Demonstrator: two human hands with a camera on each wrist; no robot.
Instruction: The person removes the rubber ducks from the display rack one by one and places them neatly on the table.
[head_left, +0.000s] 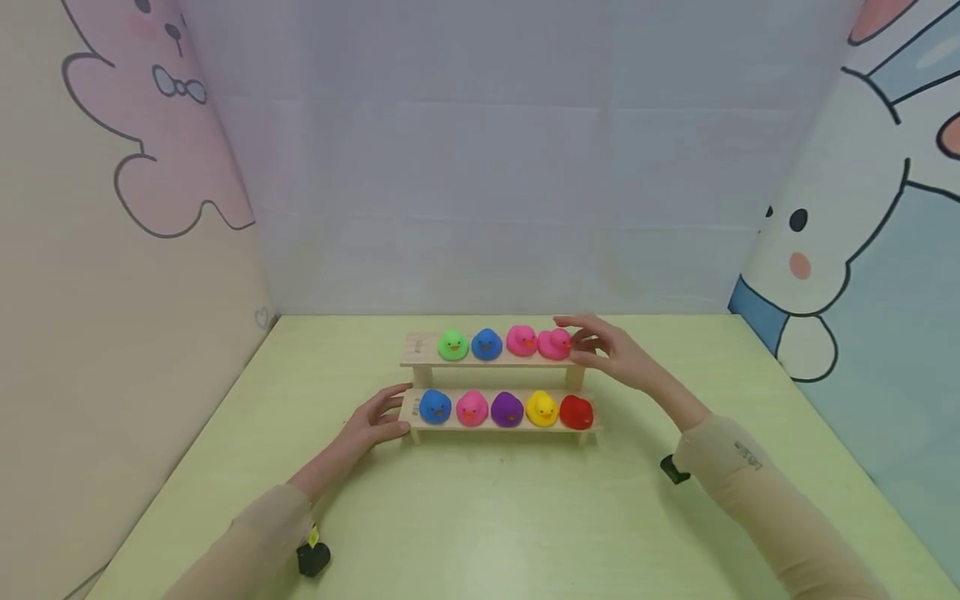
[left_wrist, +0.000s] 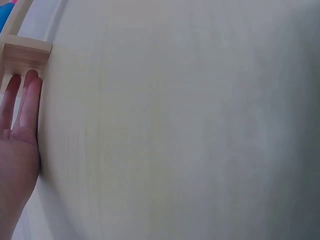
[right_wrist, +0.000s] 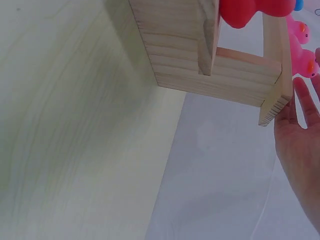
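Note:
A two-tier wooden rack (head_left: 416, 350) bears small rubber ducks. On its upper tier stand a green duck (head_left: 453, 345), a blue duck (head_left: 487, 344) and two pink ducks. My right hand (head_left: 606, 350) is at the outermost pink duck (head_left: 555, 343), index finger stretched behind it and thumb low at its right side. The right wrist view has those fingers (right_wrist: 306, 102) spread beside the pink duck (right_wrist: 302, 62); contact is hard to tell. At the lower tier's left end, my left hand (head_left: 375, 421) touches the wood, its fingers (left_wrist: 31, 102) straight in the left wrist view.
Along the lower tier sit blue (head_left: 435, 407), pink (head_left: 472, 408), purple (head_left: 507, 409), yellow (head_left: 542, 408) and red (head_left: 577, 412) ducks. The rack stands on a pale green table (head_left: 480, 517), towards its far edge. A pale curtain (head_left: 480, 183) hangs behind.

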